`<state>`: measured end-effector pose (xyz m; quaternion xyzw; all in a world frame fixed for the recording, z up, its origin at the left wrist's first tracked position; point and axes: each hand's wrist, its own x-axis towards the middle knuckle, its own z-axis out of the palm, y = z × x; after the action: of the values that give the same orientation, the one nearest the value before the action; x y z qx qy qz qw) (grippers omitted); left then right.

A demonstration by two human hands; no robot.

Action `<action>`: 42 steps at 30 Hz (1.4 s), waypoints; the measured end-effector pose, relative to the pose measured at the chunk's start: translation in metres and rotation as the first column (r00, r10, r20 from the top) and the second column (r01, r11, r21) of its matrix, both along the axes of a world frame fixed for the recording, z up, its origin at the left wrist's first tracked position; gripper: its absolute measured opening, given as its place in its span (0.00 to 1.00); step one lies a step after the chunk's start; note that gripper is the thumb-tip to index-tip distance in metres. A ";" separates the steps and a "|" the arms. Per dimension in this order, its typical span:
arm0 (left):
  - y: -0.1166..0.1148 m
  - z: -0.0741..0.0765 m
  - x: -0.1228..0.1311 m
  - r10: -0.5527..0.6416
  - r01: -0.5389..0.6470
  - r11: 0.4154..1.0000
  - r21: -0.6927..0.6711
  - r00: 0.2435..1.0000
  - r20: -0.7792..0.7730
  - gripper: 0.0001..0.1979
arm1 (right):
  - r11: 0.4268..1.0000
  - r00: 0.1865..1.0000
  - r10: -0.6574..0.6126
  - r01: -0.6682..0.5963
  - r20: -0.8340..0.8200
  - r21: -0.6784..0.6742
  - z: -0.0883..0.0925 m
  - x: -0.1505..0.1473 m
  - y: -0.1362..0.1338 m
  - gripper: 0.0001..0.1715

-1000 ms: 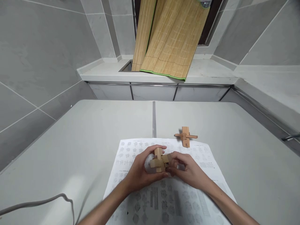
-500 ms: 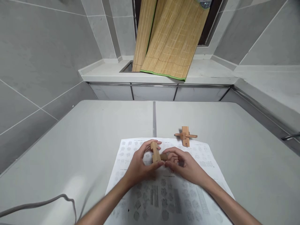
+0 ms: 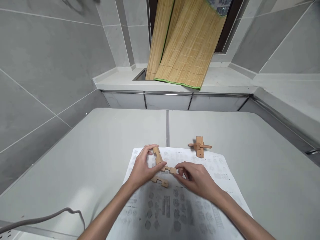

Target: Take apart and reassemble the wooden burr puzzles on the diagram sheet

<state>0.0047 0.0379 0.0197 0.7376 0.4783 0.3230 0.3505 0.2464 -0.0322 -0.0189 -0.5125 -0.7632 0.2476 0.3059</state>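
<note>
My left hand (image 3: 144, 166) grips a notched wooden puzzle piece (image 3: 157, 155) between thumb and fingers, holding it slanted above the printed sheet. My right hand (image 3: 193, 175) pinches the right end of a second notched puzzle piece (image 3: 172, 170). That piece's left end meets the first one near my left thumb; whether they interlock I cannot tell. Just below the hands, a third notched piece (image 3: 164, 183) lies on the paper, its left end partly hidden by my left hand. Farther back on the right rests a cross-shaped wooden piece assembly (image 3: 199, 146) marked with a 2.
The printed sheet (image 3: 215, 206) with small diagrams covers the near middle of the white table (image 3: 120, 130). A grey cable (image 3: 45, 218) curves in at lower left. Behind stand a counter (image 3: 120, 81) and a hanging bamboo mat (image 3: 187, 46).
The two held pieces have shifted: the right one is now drawn out lengthwise, showing its notch. My hands are slightly farther apart. The loose piece on the paper has come into view.
</note>
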 end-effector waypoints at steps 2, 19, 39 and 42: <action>-0.009 0.005 -0.013 0.005 -0.001 0.998 0.057 0.998 -0.065 0.27 | 0.999 0.999 0.013 -0.014 0.029 0.035 0.000 -0.002 -0.001 0.11; -0.092 -0.018 -0.025 0.181 -0.097 0.963 0.251 0.925 -0.334 0.26 | 0.983 0.987 0.151 -0.156 0.061 0.097 0.006 0.003 -0.002 0.18; -0.046 0.003 0.001 -0.031 0.100 0.985 0.140 0.904 -0.426 0.25 | 0.983 0.985 0.153 -0.161 0.085 0.085 0.009 0.005 -0.006 0.16; -0.025 0.001 -0.015 0.094 -0.009 0.981 0.195 0.899 -0.429 0.27 | 0.985 0.986 0.141 -0.148 0.089 0.087 0.008 0.005 -0.005 0.16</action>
<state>-0.0101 0.0133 0.0212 0.8079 0.5313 0.2027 0.1547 0.2516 -0.0372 -0.0107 -0.4508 -0.8210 0.2120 0.2789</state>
